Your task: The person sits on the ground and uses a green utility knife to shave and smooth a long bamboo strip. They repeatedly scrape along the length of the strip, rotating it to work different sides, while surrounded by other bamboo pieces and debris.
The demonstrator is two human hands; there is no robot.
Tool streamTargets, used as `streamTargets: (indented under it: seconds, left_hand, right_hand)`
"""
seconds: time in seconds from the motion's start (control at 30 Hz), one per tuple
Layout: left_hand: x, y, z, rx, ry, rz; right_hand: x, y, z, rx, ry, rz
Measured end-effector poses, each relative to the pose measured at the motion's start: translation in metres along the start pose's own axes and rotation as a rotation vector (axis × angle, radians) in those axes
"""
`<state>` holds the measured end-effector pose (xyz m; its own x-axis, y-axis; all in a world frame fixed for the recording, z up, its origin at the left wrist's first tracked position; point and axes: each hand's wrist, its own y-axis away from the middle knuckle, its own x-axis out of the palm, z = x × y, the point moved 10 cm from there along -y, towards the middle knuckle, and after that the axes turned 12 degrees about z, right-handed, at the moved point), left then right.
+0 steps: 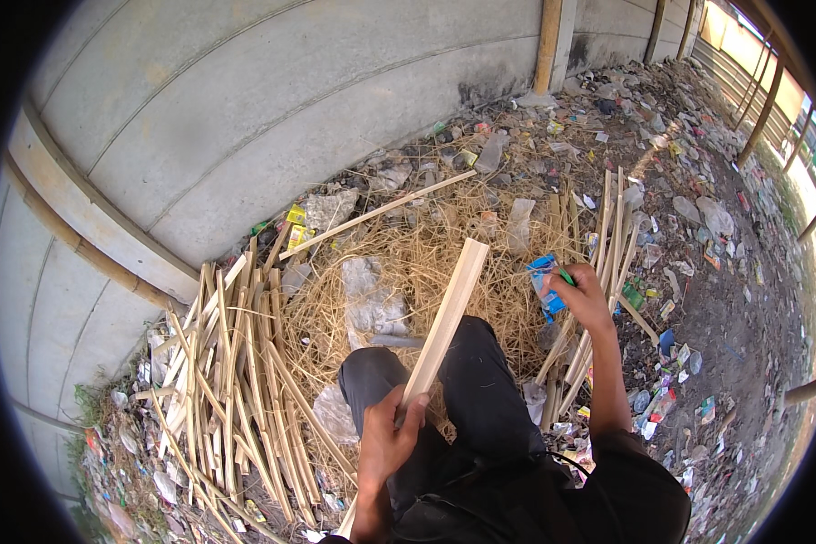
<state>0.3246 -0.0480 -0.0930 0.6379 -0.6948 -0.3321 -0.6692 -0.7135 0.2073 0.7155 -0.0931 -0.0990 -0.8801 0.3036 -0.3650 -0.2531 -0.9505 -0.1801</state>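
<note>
Soft daylight fills my view, brightest at upper right. Fisheye distortion bows the grey concrete-panel wall (263, 100).

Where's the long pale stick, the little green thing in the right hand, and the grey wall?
Long pale stick (446, 317): head view, mid-length on its face.
Little green thing (567, 276): head view, its visible part.
Grey wall (272, 104): head view, bare panel.

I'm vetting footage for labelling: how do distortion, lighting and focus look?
Head view: the fisheye bends the concrete wall into curves, and black fills the corners; head view: light is mostly soft, brightest beyond the pole at upper right; head view: the pale strip in the left hand reads clearly.
</note>
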Motion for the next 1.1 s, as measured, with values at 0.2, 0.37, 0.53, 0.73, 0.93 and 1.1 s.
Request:
streamTargets:
  seconds: [0.2,0.37,0.53,0.73,0.93,1.1]
  left_hand:
    - [0.001,0.000,-0.001,0.006,0.012,-0.001]
    - [-0.002,0.002,0.003,0.004,0.016,-0.013]
    - [0.001,-0.002,-0.003,0.020,0.011,0.011]
    - [-0.005,-0.003,0.002,-0.009,0.001,-0.011]
    - [-0.009,-0.026,0.005,0.104,0.075,-0.033]
    - [0.004,-0.043,-0.016,0.040,0.407,0.103]
  right_hand:
    - [0.009,0.003,-0.016,0.171,0.244,0.171]
    - [0.030,0.012,-0.006,0.070,-0.130,0.506]
    - [-0.020,0.011,-0.131,0.385,0.607,0.266]
    - [0.020,0.014,-0.090,0.303,0.140,0.253]
    - [0.105,0.021,0.034,0.205,-0.726,0.603]
    - [0.162,0.039,0.076,0.210,-0.731,0.853]
